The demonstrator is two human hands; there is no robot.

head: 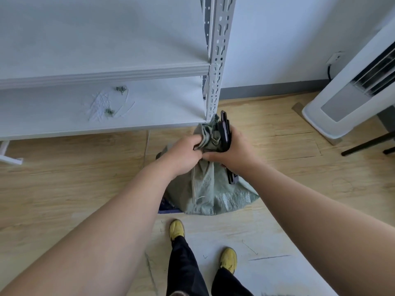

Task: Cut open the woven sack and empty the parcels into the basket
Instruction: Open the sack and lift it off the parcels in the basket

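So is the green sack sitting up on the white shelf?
No, the green sack stands on the wooden floor beside the white shelf, with both hands gripping its bunched top.

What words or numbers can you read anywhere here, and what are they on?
None: no word, number or label can be read anywhere.
Sack: plain green weave, no print showing.
Black tool in the right hand: no marking can be made out.
Shelf: only loose white strips and green scraps, no writing.
White appliance: no brand or label can be made out.
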